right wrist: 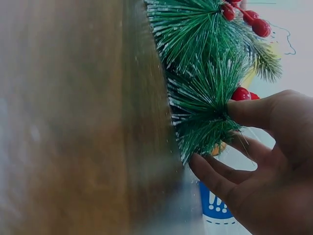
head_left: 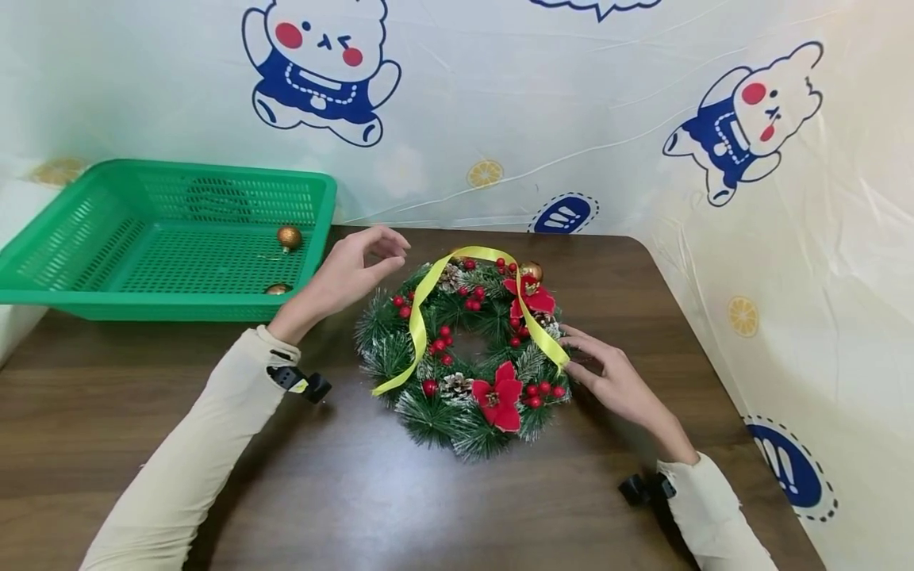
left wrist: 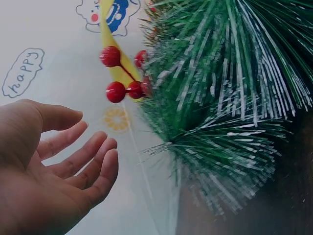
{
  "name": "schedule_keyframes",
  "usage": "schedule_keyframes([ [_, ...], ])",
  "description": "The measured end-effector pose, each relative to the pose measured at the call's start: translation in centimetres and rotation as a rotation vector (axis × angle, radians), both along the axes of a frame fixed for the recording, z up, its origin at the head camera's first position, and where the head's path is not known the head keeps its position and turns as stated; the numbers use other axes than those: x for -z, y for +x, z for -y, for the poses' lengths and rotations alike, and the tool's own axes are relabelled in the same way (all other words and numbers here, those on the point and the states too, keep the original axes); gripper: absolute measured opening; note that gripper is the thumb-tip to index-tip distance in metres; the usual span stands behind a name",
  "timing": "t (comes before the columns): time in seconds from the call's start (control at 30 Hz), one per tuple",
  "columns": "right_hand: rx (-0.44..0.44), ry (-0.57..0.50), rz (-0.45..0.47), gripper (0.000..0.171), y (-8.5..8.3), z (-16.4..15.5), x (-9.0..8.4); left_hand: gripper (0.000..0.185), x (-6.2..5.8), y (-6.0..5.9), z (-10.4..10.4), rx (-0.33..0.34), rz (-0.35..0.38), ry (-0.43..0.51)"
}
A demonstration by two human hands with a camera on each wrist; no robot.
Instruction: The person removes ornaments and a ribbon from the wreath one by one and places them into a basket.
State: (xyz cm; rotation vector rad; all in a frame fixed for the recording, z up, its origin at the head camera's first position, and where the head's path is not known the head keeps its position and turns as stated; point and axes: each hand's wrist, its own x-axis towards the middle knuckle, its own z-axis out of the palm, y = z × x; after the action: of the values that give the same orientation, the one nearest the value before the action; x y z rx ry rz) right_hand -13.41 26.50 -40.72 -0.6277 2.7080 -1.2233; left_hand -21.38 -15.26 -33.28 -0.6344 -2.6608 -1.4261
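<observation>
Wreath (head_left: 464, 357) of green pine needles, red berries, red cloth flowers and pine cones lies flat at the centre of the head view, on our dark wooden table (head_left: 357, 492).

Starting at the upper left of that frame, we see a green plastic basket (head_left: 107, 301) with mesh walls. In it sits one gold bauble (head_left: 289, 236) near the right wall, and a second gold bauble (head_left: 278, 289) lies against the front right corner.

Moving right, our left hand (head_left: 353, 270) hovers just beside the wreath's upper left edge, fingers loosely spread and gently bent, holding nothing; the left wrist view shows the bare palm close to the needles. A yellow ribbon (head_left: 421, 317) loops over the wreath's top and trails down both sides.

Further right, our right hand (head_left: 617, 381) rests at the wreath's right edge, fingertips at the ribbon's end; the right wrist view shows thumb and fingers pinching a needle tuft.

Bare tabletop stretches across the bottom of the frame and along the far right, up to the rounded table corner and the printed cloth (head_left: 785, 238) behind it.
</observation>
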Motion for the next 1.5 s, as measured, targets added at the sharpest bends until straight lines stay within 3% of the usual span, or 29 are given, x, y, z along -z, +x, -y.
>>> schedule_keyframes([
  [0.47, -0.045, -0.012, -0.003, 0.030, -1.1, -0.3, -0.4, 0.029, 2.2, -2.8, -0.9, 0.021, 0.179, 0.078],
  [0.87, -0.117, -0.034, 0.037, 0.031, -2.4, -0.6, -0.4, 0.046, 5.4, -3.9, -0.2, 0.119, 0.495, 0.307],
  [1.03, -0.132, -0.070, 0.059, 0.035, -2.4, -0.8, -0.2, 0.048, 6.7, -4.2, -0.5, 0.140, 0.582, 0.384],
  [1.2, -0.128, -0.090, 0.072, 0.035, -2.3, -0.8, 0.0, 0.052, 7.7, -4.2, -1.2, 0.151, 0.573, 0.399],
  [1.5, -0.123, -0.107, 0.083, 0.035, -2.1, -0.8, 0.4, 0.048, 8.4, -4.5, -2.3, 0.093, 0.437, 0.321],
])
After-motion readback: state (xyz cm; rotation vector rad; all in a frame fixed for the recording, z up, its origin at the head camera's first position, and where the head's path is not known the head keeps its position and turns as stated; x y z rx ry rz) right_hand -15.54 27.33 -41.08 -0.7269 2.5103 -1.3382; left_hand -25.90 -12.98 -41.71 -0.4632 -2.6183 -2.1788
